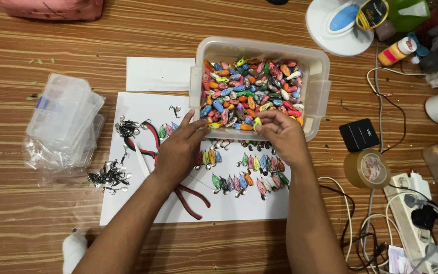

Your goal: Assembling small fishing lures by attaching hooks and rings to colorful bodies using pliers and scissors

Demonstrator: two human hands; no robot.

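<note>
Multicolour lures (252,91), clear tub (320,76), red pliers (191,195), white sheet (259,208)

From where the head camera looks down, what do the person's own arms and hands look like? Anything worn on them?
Both forearms are bare as far as the bottom edge of the picture: no sleeves show. The left hand and the right hand wear no gloves, and I can see no ring, watch or bracelet on either wrist. Fingers are bare too, nails short as far as the picture tells.
</note>
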